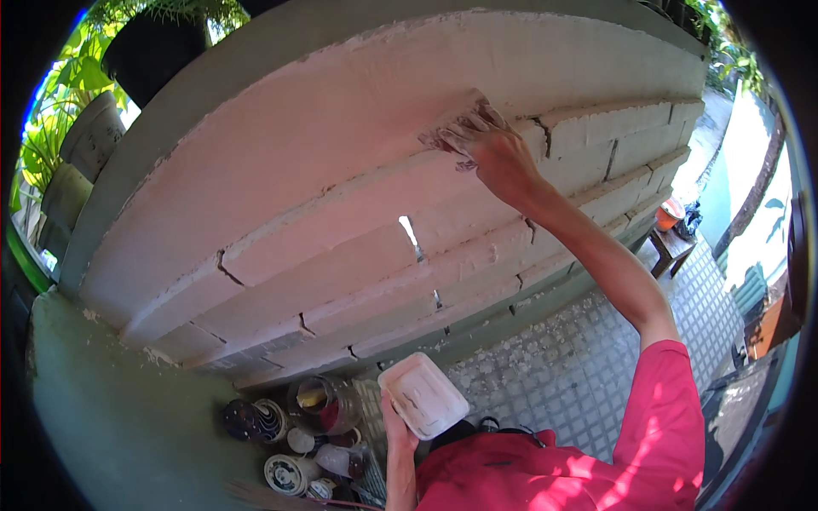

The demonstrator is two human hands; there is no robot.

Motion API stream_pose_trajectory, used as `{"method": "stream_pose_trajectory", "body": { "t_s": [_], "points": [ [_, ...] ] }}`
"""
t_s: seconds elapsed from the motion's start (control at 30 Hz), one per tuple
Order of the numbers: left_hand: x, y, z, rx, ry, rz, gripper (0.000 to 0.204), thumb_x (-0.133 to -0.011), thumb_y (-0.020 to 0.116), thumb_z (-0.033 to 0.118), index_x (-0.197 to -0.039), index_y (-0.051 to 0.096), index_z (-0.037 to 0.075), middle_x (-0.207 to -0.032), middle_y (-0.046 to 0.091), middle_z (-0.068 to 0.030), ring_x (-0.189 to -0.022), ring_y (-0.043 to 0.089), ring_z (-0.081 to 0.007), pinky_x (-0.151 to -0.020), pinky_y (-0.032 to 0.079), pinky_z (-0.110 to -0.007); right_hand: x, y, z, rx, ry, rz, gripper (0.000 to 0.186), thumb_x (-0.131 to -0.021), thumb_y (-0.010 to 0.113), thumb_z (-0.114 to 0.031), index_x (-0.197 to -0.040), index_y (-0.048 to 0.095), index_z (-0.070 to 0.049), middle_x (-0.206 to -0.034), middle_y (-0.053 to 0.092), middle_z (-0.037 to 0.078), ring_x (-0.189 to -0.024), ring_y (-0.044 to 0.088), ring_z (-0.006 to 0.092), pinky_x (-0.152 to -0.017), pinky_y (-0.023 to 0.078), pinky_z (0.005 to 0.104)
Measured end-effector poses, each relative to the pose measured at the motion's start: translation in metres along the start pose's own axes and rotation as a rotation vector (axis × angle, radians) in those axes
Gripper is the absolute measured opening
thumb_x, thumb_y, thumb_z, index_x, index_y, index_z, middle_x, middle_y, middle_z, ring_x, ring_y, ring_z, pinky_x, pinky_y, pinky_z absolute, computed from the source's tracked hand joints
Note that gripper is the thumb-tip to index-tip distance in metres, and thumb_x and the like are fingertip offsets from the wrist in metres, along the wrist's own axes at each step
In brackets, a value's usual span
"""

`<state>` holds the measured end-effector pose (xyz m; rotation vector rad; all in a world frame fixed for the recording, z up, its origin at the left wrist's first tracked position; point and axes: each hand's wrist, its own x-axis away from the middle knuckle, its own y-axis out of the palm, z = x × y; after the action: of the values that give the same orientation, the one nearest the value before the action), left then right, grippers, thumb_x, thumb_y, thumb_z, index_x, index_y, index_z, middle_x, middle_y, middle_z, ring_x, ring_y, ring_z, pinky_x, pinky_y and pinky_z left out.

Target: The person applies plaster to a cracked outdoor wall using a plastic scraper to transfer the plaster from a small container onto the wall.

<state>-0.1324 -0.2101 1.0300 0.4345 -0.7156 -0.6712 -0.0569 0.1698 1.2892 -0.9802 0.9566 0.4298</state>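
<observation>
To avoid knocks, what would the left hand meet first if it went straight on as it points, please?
Beyond its white tray, the left hand would likely meet the block wall, though depth is unclear.

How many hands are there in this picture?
2. The right hand is up at the pale wall, and the left hand is lower down, holding a white tray. I see no others, hidden or half hidden.

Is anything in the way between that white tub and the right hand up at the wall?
Nothing visible is: only open space shows between the white tub, held in the left hand, and the right hand at the wall. The clustered containers sit left of the tub.
</observation>
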Motion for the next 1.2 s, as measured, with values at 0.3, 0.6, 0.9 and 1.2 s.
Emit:
{"method": "stream_pose_trajectory", "body": {
  "t_s": [0.3,0.6,0.9,1.2],
  "points": [
    [-0.025,0.038,0.027,-0.115,-0.021,-0.062,0.059,-0.096,0.03,0.052,-0.135,0.04,0.008,-0.127,0.053,-0.0086,-0.114,0.053,-0.0245,-0.098,0.043,-0.04,-0.057,-0.01,0.1,0.041,0.166,0.233,0.058,-0.072,0.063,0.006,-0.126,0.056,-0.013,-0.127,0.054,0.015,-0.123,0.047,0.0345,-0.098,0.044,0.0398],
    [-0.03,0.039,0.04,-0.098,-0.035,-0.076,0.055,-0.098,0.029,0.047,-0.136,0.038,0.008,-0.125,0.054,-0.01,-0.112,0.055,-0.0255,-0.097,0.045,-0.041,0.0,-0.032,0.097,-0.11,0.079,-0.08,0.042,-0.076,0.065,-0.005,-0.118,0.06,-0.009,-0.116,0.06,0.012,-0.11,0.055,0.036,-0.092,0.047,0.0433],
    [-0.037,0.051,0.048,-0.129,-0.028,-0.093,0.057,-0.097,0.03,0.049,-0.136,0.039,0.009,-0.127,0.053,-0.0093,-0.114,0.054,-0.025,-0.097,0.044,-0.041,-0.056,0.004,0.094,-0.074,0.207,0.155,0.05,-0.074,0.066,-0.001,-0.123,0.058,-0.011,-0.125,0.055,0.014,-0.117,0.049,0.0375,-0.091,0.049,0.0404],
    [-0.018,0.052,0.024,-0.169,-0.075,-0.096,0.058,-0.097,0.03,0.049,-0.136,0.038,0.007,-0.126,0.053,-0.0104,-0.113,0.055,-0.0254,-0.097,0.045,-0.04,-0.017,-0.034,0.104,-0.117,0.347,-0.006,0.052,-0.074,0.058,0.006,-0.123,0.056,-0.009,-0.127,0.052,0.018,-0.116,0.049,0.0395,-0.09,0.048,0.0418]
  ]
}}
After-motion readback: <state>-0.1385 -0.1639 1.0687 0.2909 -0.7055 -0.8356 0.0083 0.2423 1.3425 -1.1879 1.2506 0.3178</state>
